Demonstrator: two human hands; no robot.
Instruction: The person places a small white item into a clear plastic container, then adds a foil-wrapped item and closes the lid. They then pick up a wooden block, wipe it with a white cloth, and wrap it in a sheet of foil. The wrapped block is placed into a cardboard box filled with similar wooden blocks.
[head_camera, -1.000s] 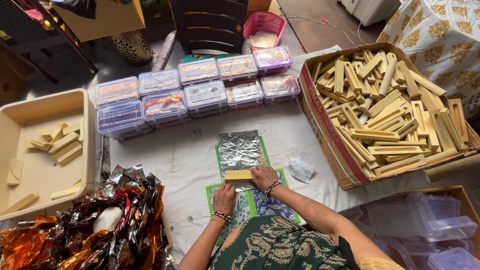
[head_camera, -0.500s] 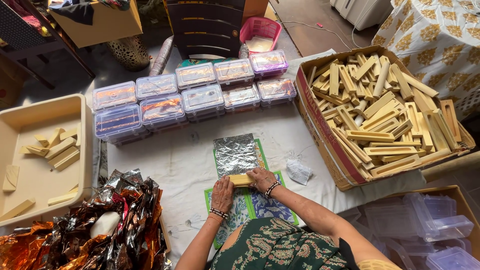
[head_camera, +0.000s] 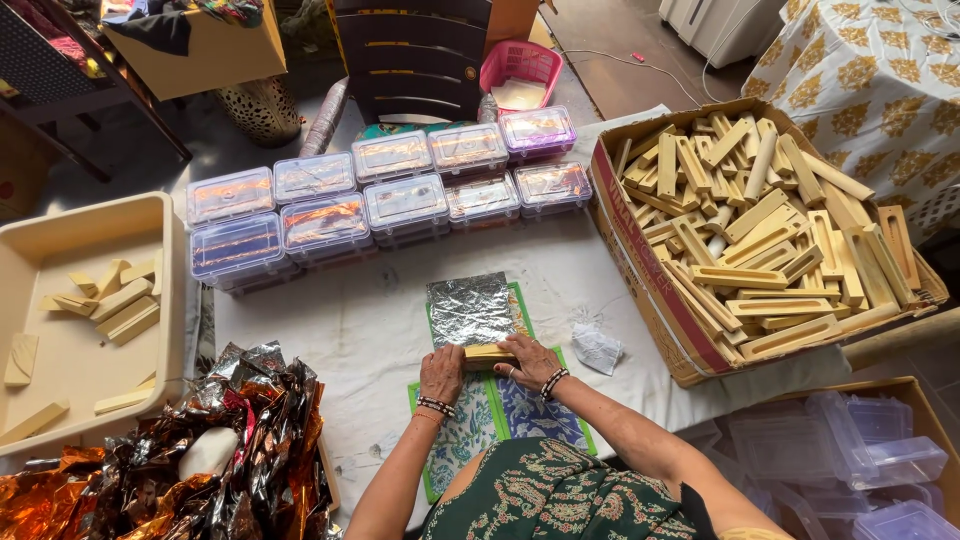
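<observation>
While both hands, left (head_camera: 442, 372) and right (head_camera: 527, 360), press flat on the pale bar (head_camera: 489, 353) at the foil sheet's (head_camera: 470, 308) near edge, grip is light. Uneven pressure could skew the bar; thin foil may tear or crease.

At centre frame, a wooden bar (head_camera: 488, 352) lies at the lower edge of a foil sheet (head_camera: 470, 308) on a printed mat (head_camera: 500, 410), with the left hand (head_camera: 442, 372) and right hand (head_camera: 528, 360) side by side on the bar. Above the sheet run two rows of lidded boxes (head_camera: 385, 195); a carton of wooden sticks (head_camera: 760, 235) fills the right. A tray (head_camera: 60, 310) holding a few bars sits at left, with crumpled wrappers (head_camera: 200, 450) below it at lower left.
</observation>
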